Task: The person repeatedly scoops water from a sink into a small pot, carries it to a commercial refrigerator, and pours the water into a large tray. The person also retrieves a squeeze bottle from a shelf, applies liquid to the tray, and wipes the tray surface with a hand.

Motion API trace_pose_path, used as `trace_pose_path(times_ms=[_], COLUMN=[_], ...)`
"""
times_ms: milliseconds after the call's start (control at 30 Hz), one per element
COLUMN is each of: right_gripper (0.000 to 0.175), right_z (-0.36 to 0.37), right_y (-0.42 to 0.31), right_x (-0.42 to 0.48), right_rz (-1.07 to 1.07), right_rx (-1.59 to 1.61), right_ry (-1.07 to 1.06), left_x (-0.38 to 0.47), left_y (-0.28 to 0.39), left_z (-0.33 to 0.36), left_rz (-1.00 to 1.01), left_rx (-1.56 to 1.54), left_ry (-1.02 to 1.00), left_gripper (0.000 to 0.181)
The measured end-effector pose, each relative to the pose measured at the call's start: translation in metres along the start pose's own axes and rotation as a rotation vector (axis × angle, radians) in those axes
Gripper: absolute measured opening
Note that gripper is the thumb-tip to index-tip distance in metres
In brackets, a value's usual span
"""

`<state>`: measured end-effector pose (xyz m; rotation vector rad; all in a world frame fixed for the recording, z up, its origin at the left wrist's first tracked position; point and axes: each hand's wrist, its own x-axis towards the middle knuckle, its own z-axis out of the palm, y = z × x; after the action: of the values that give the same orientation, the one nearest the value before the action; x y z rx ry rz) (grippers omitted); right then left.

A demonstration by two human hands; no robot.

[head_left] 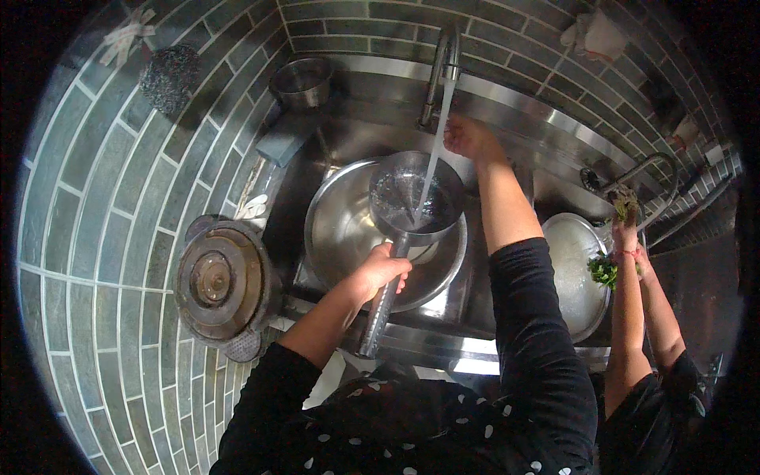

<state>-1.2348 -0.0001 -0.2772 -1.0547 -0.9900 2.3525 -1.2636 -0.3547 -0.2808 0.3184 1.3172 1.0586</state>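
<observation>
My left hand [380, 273] is closed around the long metal handle of a pan or wok [392, 190], held under a stream of water [436, 154]. Dark bits and water lie in the pan. Beneath it, a wide stainless steel bowl [338, 237] sits in the sink. My right hand [466, 138] is at the base of the faucet [439, 77], just right of the stream, its fingers bent; whether they grip the faucet's lever is hidden.
At the left stands a lidded pot [219, 282]; behind, a small metal pot [301, 86] by the wall. A scouring pad [170, 78] hangs there. At right, a co-worker's hands [629, 237] hold leafy greens [604, 270] over another basin [573, 267] near a second faucet [665, 160].
</observation>
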Motion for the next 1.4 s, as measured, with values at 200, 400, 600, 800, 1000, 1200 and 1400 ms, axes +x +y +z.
trace_pose_path(times_ms=[200,400,600,800,1000,1200,1400], right_gripper=[0.016,0.011,0.013,0.008,0.013,0.019,0.041], right_z=[-0.025,0.018,0.023,0.091,0.108,0.06,0.018], right_y=[-0.012,-0.021,0.0,0.113,0.198,0.213,0.192], right_x=[0.045,-0.008,-0.123,-0.346,-0.503,-0.644,-0.771], right_rz=[0.047,-0.122,-0.622,-1.205,-1.168,-0.816,-0.84], right_rx=[0.224,0.092,0.317,0.038,-0.53,-0.72,-0.629], right_ry=[-0.138,-0.129,0.189,0.432,0.098,-0.228,-0.326], left_x=[0.002,-0.01,-0.05,-0.152,-0.255,-0.313,-0.382], left_y=[0.002,-0.002,0.006,0.023,0.022,-0.01,-0.044], left_z=[0.004,0.001,0.003,0.001,0.005,0.011,0.047], left_rz=[-0.018,0.084,0.147,0.161,0.048,-0.083,-0.281], left_rx=[0.04,0.035,0.155,0.382,0.408,0.562,0.77], left_ry=[0.012,-0.002,-0.094,-0.1,-0.247,-0.371,-0.445], left_gripper=[0.019,0.02,0.021,0.02,0.034,0.039,0.052])
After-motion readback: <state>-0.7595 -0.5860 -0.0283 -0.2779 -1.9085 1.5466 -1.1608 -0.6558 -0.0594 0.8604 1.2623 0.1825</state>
